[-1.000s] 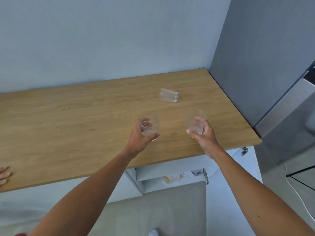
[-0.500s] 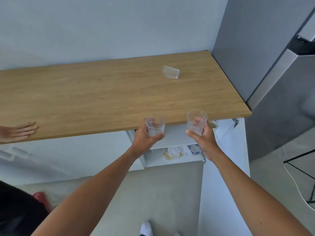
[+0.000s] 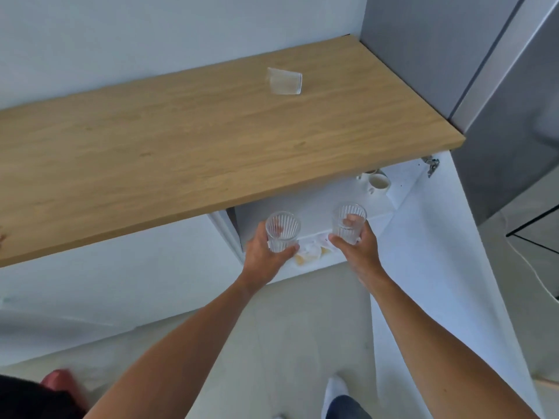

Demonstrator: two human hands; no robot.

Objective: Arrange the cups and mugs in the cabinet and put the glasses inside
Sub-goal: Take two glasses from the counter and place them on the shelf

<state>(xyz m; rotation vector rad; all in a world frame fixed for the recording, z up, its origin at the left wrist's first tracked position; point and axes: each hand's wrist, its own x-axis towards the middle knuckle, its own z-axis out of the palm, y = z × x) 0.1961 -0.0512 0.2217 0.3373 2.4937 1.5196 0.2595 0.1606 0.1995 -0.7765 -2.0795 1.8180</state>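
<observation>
My left hand [image 3: 266, 255] is shut on a clear ribbed glass [image 3: 282, 231], held upright below the worktop's front edge. My right hand [image 3: 360, 246] grips a second ribbed glass [image 3: 348, 222], also upright, a little to the right. Both glasses hang in front of the open white cabinet [image 3: 305, 207] under the wooden worktop [image 3: 181, 140]. A third clear glass [image 3: 285, 81] lies on its side on the worktop near the back. White mugs [image 3: 377, 180] stand on the upper shelf at the right. Pale dishes [image 3: 308, 254] sit on the lower shelf, partly hidden by my hands.
The cabinet door [image 3: 438, 267] stands open to the right, close to my right arm. A grey tall appliance [image 3: 490, 86] rises at the right end of the worktop. Another person's dark clothing [image 3: 30, 397] shows at the bottom left. My foot in a white sock [image 3: 335, 391] is on the floor.
Both hands have come down and back from above the worktop to in front of the open cabinet, each still holding its glass. The other person's hand on the worktop's left has gone almost out of view.
</observation>
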